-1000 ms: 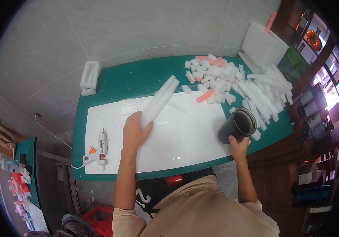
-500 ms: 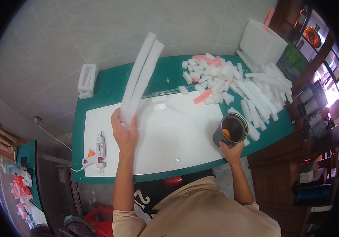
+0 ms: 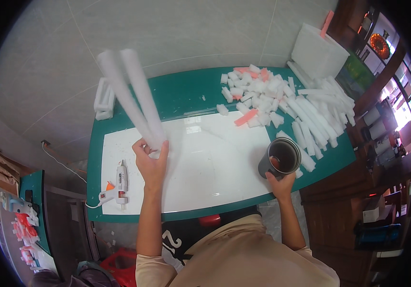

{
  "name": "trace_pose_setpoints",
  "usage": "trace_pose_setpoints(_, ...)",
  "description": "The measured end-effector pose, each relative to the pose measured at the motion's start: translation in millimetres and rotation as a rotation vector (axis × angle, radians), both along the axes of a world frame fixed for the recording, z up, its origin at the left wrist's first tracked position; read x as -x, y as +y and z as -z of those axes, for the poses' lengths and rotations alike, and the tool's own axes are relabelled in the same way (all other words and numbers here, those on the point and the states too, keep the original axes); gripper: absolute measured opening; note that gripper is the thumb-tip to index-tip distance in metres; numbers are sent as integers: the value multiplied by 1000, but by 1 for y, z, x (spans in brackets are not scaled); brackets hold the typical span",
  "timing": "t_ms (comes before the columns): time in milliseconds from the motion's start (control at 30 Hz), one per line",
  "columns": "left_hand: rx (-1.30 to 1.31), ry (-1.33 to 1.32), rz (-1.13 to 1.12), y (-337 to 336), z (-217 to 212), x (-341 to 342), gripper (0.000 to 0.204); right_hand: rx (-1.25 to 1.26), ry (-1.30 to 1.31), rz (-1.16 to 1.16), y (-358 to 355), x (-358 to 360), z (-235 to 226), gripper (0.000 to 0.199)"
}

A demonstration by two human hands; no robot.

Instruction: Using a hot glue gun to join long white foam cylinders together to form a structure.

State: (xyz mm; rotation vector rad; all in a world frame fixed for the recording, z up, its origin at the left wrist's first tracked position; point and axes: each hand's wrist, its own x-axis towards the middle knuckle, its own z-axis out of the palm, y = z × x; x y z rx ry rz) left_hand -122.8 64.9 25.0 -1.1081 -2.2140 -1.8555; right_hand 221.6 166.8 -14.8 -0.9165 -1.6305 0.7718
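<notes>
Two long white foam strips (image 3: pixel 141 93) rise in a narrow V from my left hand (image 3: pixel 151 160), which grips them at their lower ends; their far ends are smeared by motion. My right hand (image 3: pixel 280 184) is wrapped round the lower side of a dark grey metal cup (image 3: pixel 265 165). Its open mouth faces up, and something small and reddish shows inside. The cup is at the right edge of a glossy white board (image 3: pixel 205 177), beside the foam pieces. A white glue gun (image 3: pixel 121 184) with an orange trigger lies on the board, left of my left forearm.
The green table (image 3: pixel 176 95) carries a heap of white and pink foam chunks (image 3: pixel 258 91) and several long foam strips (image 3: pixel 313 117) at right. A white foam block (image 3: pixel 318 50) stands at the back right corner, a small foam frame (image 3: pixel 104 98) at the back left. A wall borders the far edge.
My left hand's foam strips have swung to the left, and their upper ends have spread apart. My right hand and the cup have stayed in place.
</notes>
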Motion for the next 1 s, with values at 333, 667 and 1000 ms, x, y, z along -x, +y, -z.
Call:
trace_pose_setpoints(333,-84,126,-18,2,10,4,64,-2,16,9,1,1,3,54)
trace_pose_setpoints(667,36,203,12,1,-1,-1,64,9,52,16,-3,3,-4,55)
trace_pose_setpoints(1000,97,14,46,2,-2,1,60,9,-48,-6,1,-3,3,58)
